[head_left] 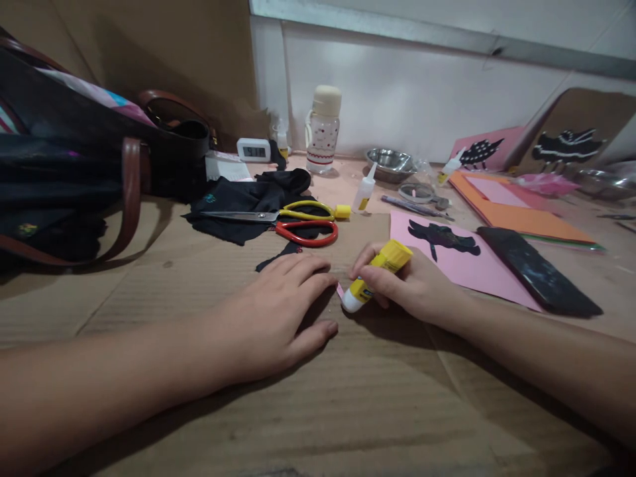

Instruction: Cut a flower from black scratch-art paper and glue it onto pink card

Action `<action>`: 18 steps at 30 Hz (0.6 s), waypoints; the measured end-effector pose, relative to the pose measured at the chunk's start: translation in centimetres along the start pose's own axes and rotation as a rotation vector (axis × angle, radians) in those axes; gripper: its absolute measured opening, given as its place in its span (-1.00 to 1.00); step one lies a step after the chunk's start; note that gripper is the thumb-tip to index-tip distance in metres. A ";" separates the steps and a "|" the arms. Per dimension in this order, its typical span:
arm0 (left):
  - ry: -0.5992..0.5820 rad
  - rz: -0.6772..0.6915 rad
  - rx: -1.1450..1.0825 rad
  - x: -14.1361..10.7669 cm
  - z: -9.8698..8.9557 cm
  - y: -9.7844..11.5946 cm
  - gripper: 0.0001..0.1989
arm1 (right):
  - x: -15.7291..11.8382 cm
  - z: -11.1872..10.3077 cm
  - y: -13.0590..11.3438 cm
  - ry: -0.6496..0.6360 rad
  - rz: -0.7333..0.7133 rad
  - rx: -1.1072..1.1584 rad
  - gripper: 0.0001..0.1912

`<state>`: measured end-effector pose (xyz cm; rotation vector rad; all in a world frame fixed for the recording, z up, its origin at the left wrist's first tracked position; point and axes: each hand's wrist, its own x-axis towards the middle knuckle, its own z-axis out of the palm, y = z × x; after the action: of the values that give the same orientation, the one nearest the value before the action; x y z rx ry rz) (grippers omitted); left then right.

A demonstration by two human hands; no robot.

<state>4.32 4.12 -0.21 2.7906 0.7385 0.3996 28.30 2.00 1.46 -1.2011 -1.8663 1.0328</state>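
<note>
I stand near and look at the two hands on the brown corrugated cardboard sheet (298, 411), which lies over the pale pink table (348, 173); the right hand (407, 285) grasps a yellow glue stick with a white end (385, 258), tilted, its white end downward; the left hand (278, 305) grips nothing that I can see, and it lies palm down on the cardboard, fingers loosely spread. A small, narrow strip of pink paper (340, 290) lies between the hands, its one end at the left fingertips and its other end just beside the white end; how firmly the fingertips press it, I cannot tell.

In my judgement, the strip can slide or fold if it is rubbed while held weakly; glue that passes over its edge can bind it to the cardboard, or to a finger; too strong pushing can bend soft glue.

Behind the left hand, the long scissors with yellow and red handles (262, 216) lie on the crumpled black cloth (238, 192); a careless reach there might meet the blades. At the right, the flat black slab (539, 271) lies partly over the pink paper sheet (447, 265); if pulled, the slab may drag the sheet.
</note>
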 end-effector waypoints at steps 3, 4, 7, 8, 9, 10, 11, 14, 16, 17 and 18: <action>0.005 -0.007 -0.002 -0.1 0.0 0.0 -0.52 | -0.1 -0.1 0.3 0.072 0.010 0.062 -0.64; 0.006 -0.009 -0.004 -0.1 0.0 0.1 -0.52 | -0.2 -0.1 0.3 0.107 -0.001 0.063 -0.64; 0.002 -0.005 -0.011 0.0 0.0 0.0 -0.52 | -0.1 0.0 0.2 0.171 -0.039 0.023 -0.69; 0.001 -0.003 -0.012 0.0 0.0 0.0 -0.51 | -0.1 0.0 0.1 0.167 -0.048 0.009 -0.70; -0.001 -0.002 -0.012 0.0 0.0 0.0 -0.51 | 0.0 0.1 0.0 0.153 -0.055 -0.001 -0.72; -0.005 0.001 -0.011 0.0 0.0 0.0 -0.52 | 0.0 0.2 -0.1 0.132 -0.059 -0.008 -0.74; -0.006 0.005 -0.011 0.0 0.0 -0.1 -0.52 | 0.0 0.2 -0.2 0.107 -0.060 -0.013 -0.75; -0.001 0.019 -0.005 0.0 -0.1 0.0 -0.51 | 0.0 0.3 -0.3 0.051 -0.063 -0.029 -0.79; 0.002 0.020 -0.002 -0.1 0.0 0.0 -0.50 | -0.1 0.3 -0.2 0.043 -0.070 -0.037 -0.80; 0.004 0.019 0.001 -0.1 0.0 0.0 -0.50 | -0.1 0.3 -0.2 0.044 -0.074 -0.038 -0.81; 0.004 0.020 0.003 -0.1 0.0 0.0 -0.51 | -0.1 0.3 -0.1 0.045 -0.077 -0.037 -0.82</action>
<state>4.27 4.05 -0.24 2.8030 0.7125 0.4089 28.03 1.80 1.40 -1.1550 -1.8892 0.9258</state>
